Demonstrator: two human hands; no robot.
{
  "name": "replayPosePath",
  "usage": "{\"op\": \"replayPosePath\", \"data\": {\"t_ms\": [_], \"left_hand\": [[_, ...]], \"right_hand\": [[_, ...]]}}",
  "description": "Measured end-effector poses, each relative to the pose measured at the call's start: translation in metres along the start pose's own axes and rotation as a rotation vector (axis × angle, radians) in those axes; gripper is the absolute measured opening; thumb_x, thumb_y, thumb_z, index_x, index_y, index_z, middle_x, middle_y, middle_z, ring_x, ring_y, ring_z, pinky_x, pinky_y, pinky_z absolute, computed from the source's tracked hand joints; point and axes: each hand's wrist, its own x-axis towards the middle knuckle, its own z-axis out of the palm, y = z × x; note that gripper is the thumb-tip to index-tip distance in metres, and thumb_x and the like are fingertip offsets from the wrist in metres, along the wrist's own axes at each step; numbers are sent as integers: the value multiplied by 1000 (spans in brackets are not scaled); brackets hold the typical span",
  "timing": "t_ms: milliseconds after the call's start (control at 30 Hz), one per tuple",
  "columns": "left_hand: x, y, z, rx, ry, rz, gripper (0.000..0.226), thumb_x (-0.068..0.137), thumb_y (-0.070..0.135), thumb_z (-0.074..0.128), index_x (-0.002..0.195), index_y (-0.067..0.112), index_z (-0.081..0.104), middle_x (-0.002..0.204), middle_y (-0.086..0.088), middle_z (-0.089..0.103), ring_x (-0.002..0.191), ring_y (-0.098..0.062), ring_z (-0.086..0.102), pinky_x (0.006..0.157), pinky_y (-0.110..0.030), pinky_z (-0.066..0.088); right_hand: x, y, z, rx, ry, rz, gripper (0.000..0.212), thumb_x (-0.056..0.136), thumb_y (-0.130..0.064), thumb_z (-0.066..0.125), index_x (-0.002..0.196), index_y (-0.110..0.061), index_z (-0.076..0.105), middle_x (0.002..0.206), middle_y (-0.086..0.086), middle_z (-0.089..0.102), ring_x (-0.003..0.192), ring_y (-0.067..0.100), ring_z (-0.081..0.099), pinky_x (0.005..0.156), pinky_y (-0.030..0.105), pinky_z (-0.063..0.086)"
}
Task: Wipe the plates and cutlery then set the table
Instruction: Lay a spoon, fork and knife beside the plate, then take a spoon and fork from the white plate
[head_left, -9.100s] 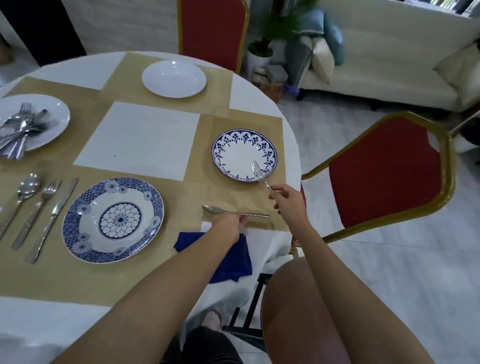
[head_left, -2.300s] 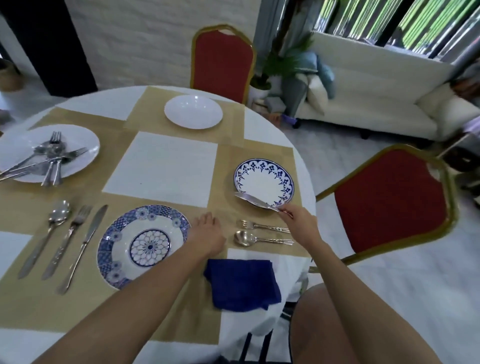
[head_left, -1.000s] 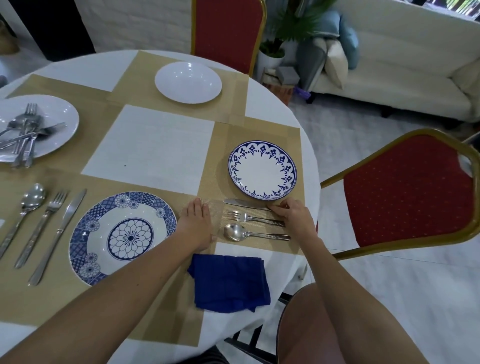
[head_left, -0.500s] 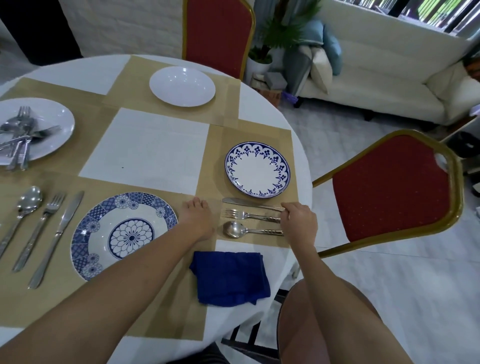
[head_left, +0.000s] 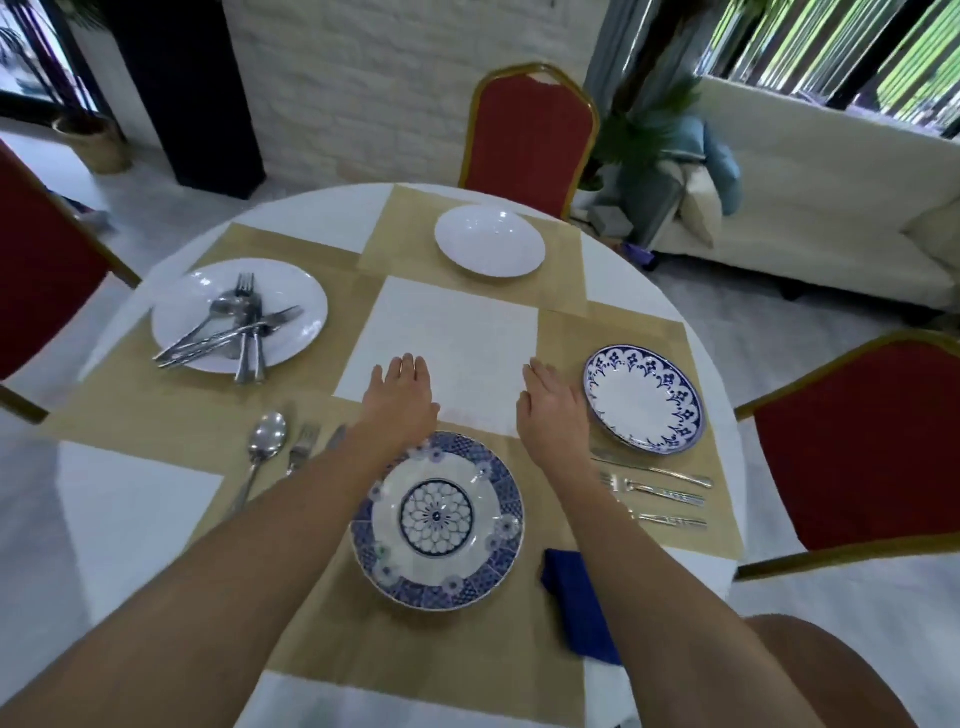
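Round table (head_left: 613, 270) with woven tan mats, left hand (head_left: 399, 402) and right hand (head_left: 551, 415) flat, fingers straight, together

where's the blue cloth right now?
Head view, lower right: the cloth lies near the table edge closest to the person, just right of the patterned plate, nearer than the cutlery, partly hidden by the right forearm.

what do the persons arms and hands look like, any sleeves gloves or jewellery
The left hand and right hand are bare: no gloves, and no ring, watch or bracelet is visible. No sleeve shows anywhere along either arm in the frame.
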Motion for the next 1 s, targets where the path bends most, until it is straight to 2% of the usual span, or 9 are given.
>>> {"op": "replayPosePath", "data": {"t_ms": [167,300,400,500,667,767,867,933,1000], "left_hand": [[-8,-121,-6,-12,67,-83,64,100,32,33,148,-1,7,157,-19,8,145,-32,10,116,-48,11],[-17,-205,-6,-13,85,-172,67,98,33,36,149,0,8,156,-18,11,145,-30,11,117,-46,12],[-27,-246,-7,-81,65,-207,66,98,32,38,149,3,9,156,-17,10,146,-29,7,117,-44,10],[-29,-269,-5,-79,41,-227,62,101,29,33,150,3,5,158,-16,3,146,-30,3,118,-44,10],[-28,-287,8,-79,6,-307,61,99,19,33,151,8,3,158,-15,5,146,-29,8,116,-45,9],[-22,-298,15,-78,-13,-300,60,99,17,33,151,11,4,156,-17,11,144,-30,12,116,-46,12],[-10,-310,16,-71,10,-217,59,98,15,37,151,16,11,157,-11,12,145,-28,13,116,-44,15],[-1,-314,15,-60,56,-157,54,98,15,37,149,18,19,155,-9,20,143,-27,19,114,-42,20],[12,-317,11,-51,88,-142,53,96,16,41,147,18,25,147,-9,35,135,-26,34,107,-38,31]], "right_hand": [[26,-114,35,-2,-122,-89,57,93,-26,19,141,-6,43,151,6,38,141,24,32,109,49,33],[41,-193,57,8,-187,-109,48,100,-21,32,147,-10,33,156,2,27,145,19,21,115,43,25],[50,-239,69,54,-226,-117,50,99,-23,29,147,-10,32,155,1,29,144,17,21,115,43,24],[57,-270,77,80,-242,-129,56,94,-27,19,144,-10,36,152,3,34,141,19,27,111,45,30],[75,-300,91,52,-348,-123,46,100,-23,34,146,-18,36,154,3,32,141,20,26,112,37,25],[87,-314,100,69,-389,-139,38,99,-22,36,133,-18,53,137,4,52,123,24,46,103,38,38],[102,-327,107,8,-418,-174,27,92,-15,48,113,-19,65,117,2,60,106,25,54,90,41,45],[110,-333,113,-9,-424,-197,29,84,-7,59,108,-20,66,114,-1,60,106,24,54,86,38,44],[122,-338,122,26,-398,-238,35,85,-5,56,114,-23,65,118,-3,60,112,23,52,85,36,39]]}}
